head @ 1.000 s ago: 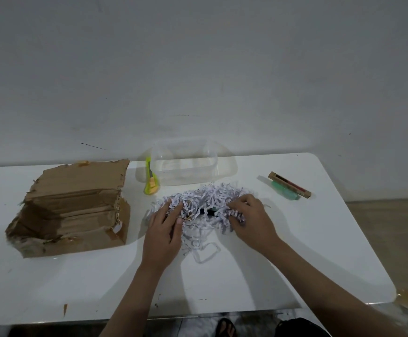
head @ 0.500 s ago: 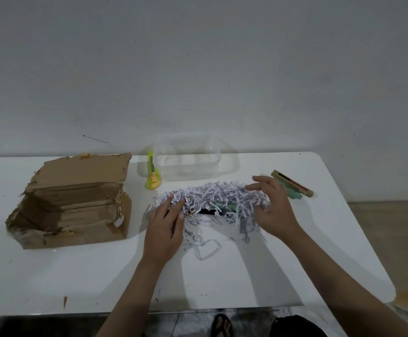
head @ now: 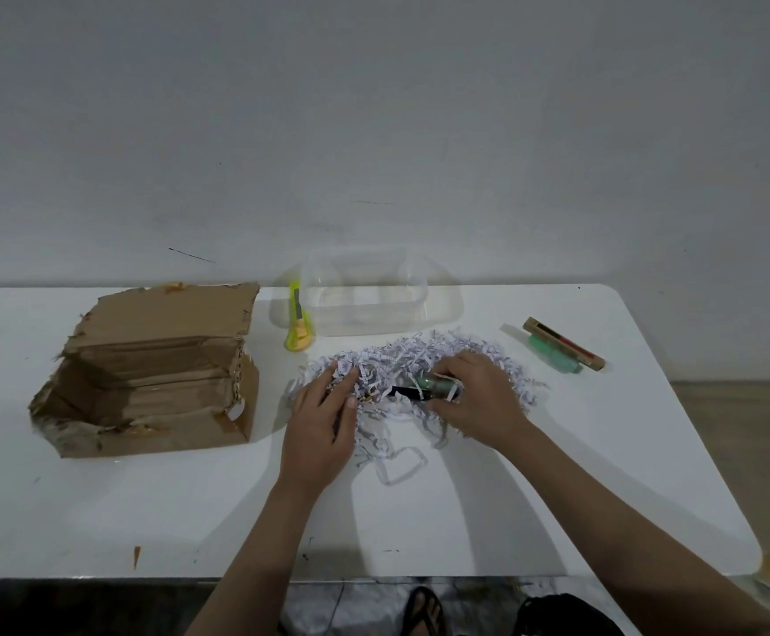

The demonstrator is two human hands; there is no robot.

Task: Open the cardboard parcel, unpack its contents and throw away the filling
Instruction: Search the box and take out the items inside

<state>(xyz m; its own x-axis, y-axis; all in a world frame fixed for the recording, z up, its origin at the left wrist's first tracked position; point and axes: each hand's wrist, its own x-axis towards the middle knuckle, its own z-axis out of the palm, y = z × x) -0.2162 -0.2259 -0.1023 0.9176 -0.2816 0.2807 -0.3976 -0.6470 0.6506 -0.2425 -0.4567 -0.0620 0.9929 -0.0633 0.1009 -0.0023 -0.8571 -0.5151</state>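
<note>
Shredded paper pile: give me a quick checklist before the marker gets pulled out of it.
1. Right hand has a grip on the marker: ok, fingers curled round its green end.
2. Left hand steadies the shredded paper: ok, fingers flat on it.
3. Marker free of strands: not ok, strips lie across it.
4. Clear container ready behind the pile: ok, empty.
5. Cardboard parcel emptied: cannot tell, its inside is partly hidden.

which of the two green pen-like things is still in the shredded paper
The green pen under the right hand, lying in the shredded paper. The other one lies on bare table beside the slim box.
</note>
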